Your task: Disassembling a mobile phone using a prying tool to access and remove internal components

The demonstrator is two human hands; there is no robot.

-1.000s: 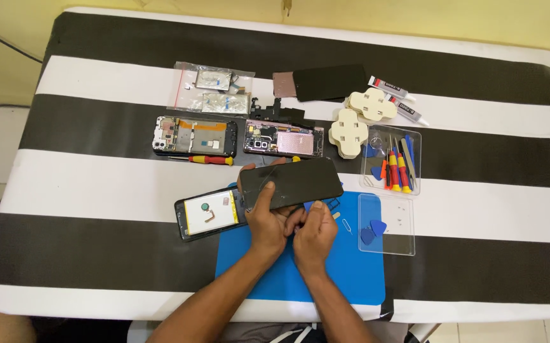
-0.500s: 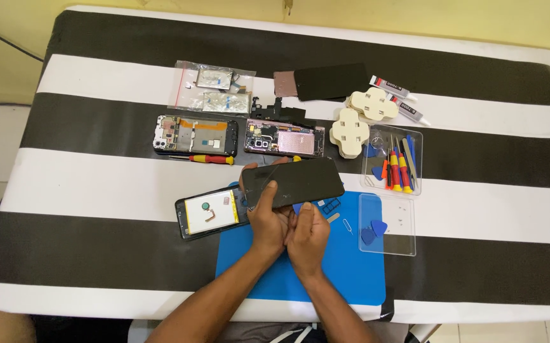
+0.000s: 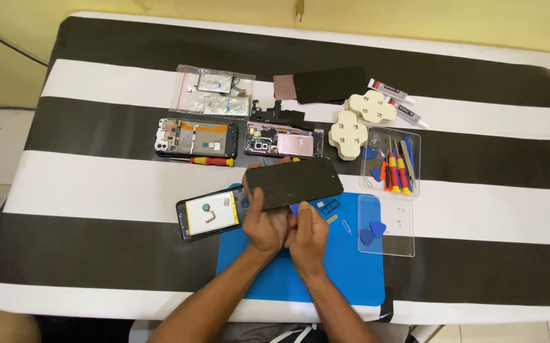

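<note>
Black phone panel [image 3: 295,182] is tilted above the blue mat [image 3: 345,267] on the striped counter [image 3: 84,184], the left hand [image 3: 266,223] gripping its lower edge with fingers curled. The right hand [image 3: 308,234] pinches something too small to tell. An opened phone [image 3: 210,213] lies just left.

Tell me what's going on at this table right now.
A person sits at a black-and-white striped table, working over a blue mat. The left hand holds a dark phone panel lifted off an opened phone with a yellow interior, while the right hand rests beside it on the mat. Two more opened phones lie farther back, with a clear tray of screwdrivers and blue picks to the right.
</note>
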